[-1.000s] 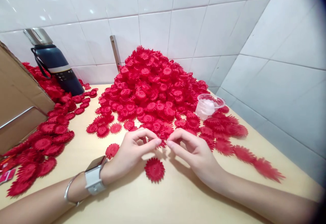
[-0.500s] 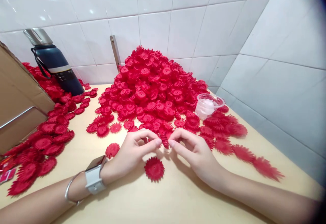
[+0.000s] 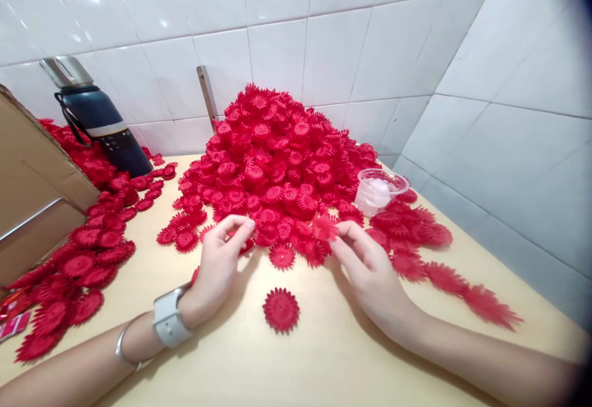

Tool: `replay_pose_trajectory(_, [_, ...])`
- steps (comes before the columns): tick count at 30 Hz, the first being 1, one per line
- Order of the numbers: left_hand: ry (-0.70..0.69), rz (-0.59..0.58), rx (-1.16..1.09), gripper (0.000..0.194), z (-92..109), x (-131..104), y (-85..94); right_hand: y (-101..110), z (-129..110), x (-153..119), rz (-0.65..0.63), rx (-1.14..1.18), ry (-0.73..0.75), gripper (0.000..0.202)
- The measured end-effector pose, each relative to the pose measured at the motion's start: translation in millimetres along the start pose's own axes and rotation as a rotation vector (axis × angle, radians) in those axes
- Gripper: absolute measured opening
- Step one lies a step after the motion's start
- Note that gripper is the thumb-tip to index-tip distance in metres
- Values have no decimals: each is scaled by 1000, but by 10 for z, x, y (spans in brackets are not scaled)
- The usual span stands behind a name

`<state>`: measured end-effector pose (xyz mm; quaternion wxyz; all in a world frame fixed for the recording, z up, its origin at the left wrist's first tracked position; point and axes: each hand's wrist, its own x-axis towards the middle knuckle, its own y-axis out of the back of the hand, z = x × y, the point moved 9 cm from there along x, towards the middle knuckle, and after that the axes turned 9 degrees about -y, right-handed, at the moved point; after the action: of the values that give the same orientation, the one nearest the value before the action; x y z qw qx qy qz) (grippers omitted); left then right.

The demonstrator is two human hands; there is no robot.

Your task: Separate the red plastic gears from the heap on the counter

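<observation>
Single head view, close, from above and behind grip of right hand (image 3: 374, 280), facing forward and down; tiled wall (image 3: 277, 52) beyond grip

2 hands (image 3: 216, 271), 1 bottle (image 3: 105, 120), 1 cup (image 3: 365, 202), uncountable flowers (image 3: 277, 172)

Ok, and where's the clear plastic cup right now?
In the head view, the clear plastic cup sits right of centre, at the right side of the large red flower heap, farther from the camera than the right hand.
</observation>
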<state>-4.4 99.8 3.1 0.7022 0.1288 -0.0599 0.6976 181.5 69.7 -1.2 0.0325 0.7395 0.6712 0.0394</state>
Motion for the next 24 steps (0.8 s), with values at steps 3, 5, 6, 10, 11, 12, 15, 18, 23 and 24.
replay_pose_trajectory(3, [-11,-28,28,13,8,4,-15,79,51,32,77,51,-48,13])
replay_pose_trajectory(5, [-53,-118,63,12,69,-16,-102,97,63,42,101,72,-49,11])
replay_pose_trajectory(6, [-82,-157,81,12,108,-31,-143,101,62,42,110,79,-44,12])
replay_pose_trajectory(10, [-128,-268,123,10,188,-90,-269,-2,15,9,8,40,-3,11])
replay_pose_trajectory(11, [-118,-291,122,10,185,-103,-293,-63,-17,-9,-57,8,27,9])
replay_pose_trajectory(12, [-105,-313,117,10,178,-114,-315,-128,-52,-33,-126,-30,62,7])
replay_pose_trajectory(15, [-72,-368,108,11,155,-143,-365,-219,-122,-90,-222,-111,139,3])
replay_pose_trajectory(18, [-82,-393,126,11,160,-155,-380,-225,-128,-93,-223,-132,141,3])
replay_pose_trajectory(23, [-129,-404,149,9,181,-165,-382,-247,-144,-94,-223,-175,159,4])
replay_pose_trajectory(24, [-129,-405,143,9,178,-167,-383,-253,-150,-99,-226,-190,166,4])
